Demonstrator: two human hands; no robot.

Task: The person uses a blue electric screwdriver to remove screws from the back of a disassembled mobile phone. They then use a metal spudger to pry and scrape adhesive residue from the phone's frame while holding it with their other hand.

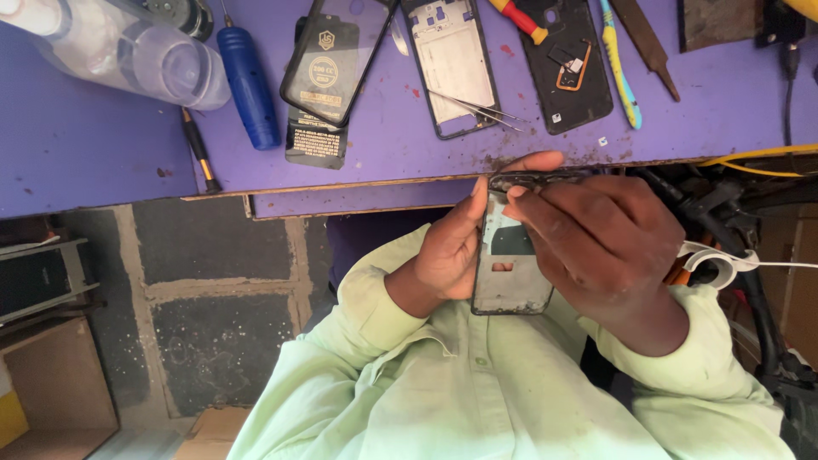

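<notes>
My left hand (450, 254) grips the left side of a dismantled phone frame (507, 285), held upright over my lap just below the table edge. The frame is grey and black, with its inner metal plate facing me. My right hand (601, 243) wraps over the frame's top right, its thumb and fingertips pressing on the dark upper edge. Both of my sleeves are pale green.
On the purple table (85, 145) lie a clear plastic bottle (128, 51), a blue screwdriver handle (249, 85), a black glass panel (336, 55), another phone frame (452, 64) with tweezers (473, 106), a black back cover (567, 64) and a toothbrush (619, 68). Dark cables (733, 221) crowd the right.
</notes>
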